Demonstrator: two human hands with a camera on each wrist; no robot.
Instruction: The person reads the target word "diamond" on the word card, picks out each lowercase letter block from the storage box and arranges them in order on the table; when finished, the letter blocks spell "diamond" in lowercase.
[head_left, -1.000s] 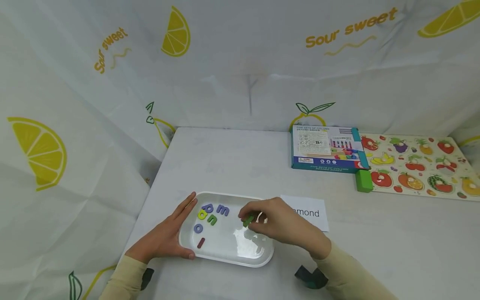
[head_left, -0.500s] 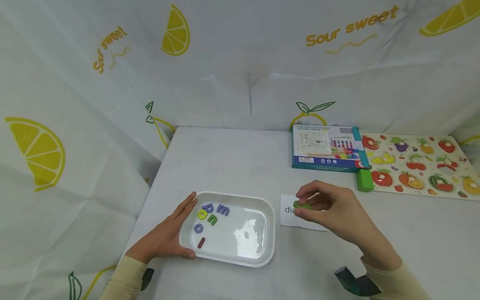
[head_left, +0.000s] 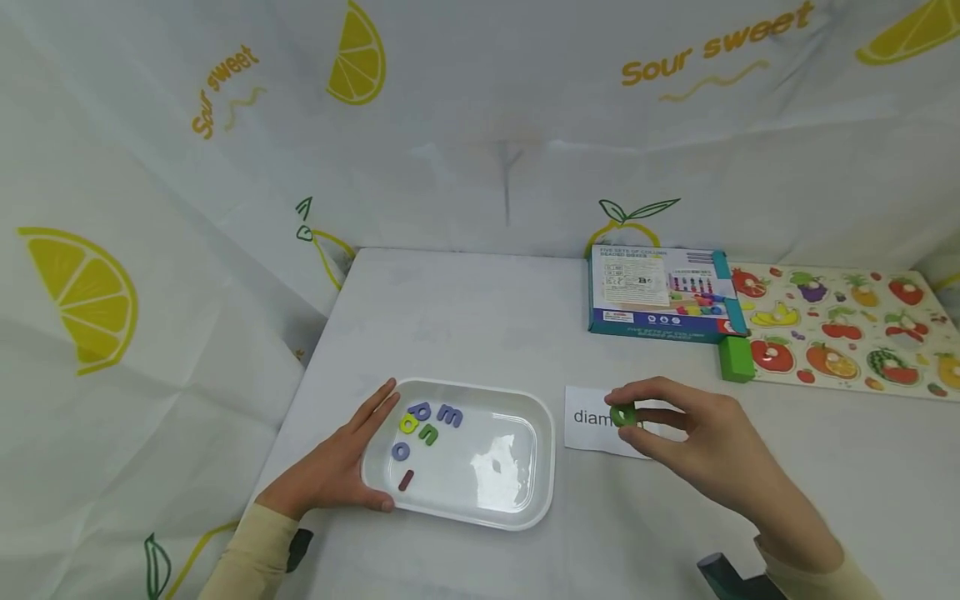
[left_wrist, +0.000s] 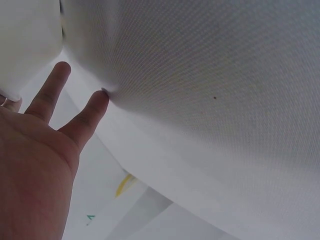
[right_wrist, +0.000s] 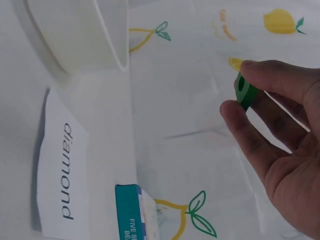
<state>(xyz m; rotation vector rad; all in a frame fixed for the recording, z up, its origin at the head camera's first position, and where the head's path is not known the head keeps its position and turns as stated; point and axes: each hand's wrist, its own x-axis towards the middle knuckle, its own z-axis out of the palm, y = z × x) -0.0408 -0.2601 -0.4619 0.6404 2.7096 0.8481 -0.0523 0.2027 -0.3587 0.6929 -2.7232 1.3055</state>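
A box (head_left: 667,293) marked "FIVE SETS" lies flat on the white table (head_left: 465,308); to its right stretches a board (head_left: 873,338) of painted fruit, bananas and watermelon among them; a green block (head_left: 737,360) sits at the box's near right corner, beside the board; behind the box hangs a white cloth (head_left: 465,100), printed with yellow lemon slices, leafy outlines and, above the box, orange "Sour sweet" lettering.

I'm in a screened-off play corner; whether it's in a home or a classroom I can't tell. Lemon-printed cloth (head_left: 480,108) hangs behind and left of my white table (head_left: 457,325), which carries toy letters (head_left: 450,412), a fruit puzzle (head_left: 851,329) and a toy's box (head_left: 666,292).
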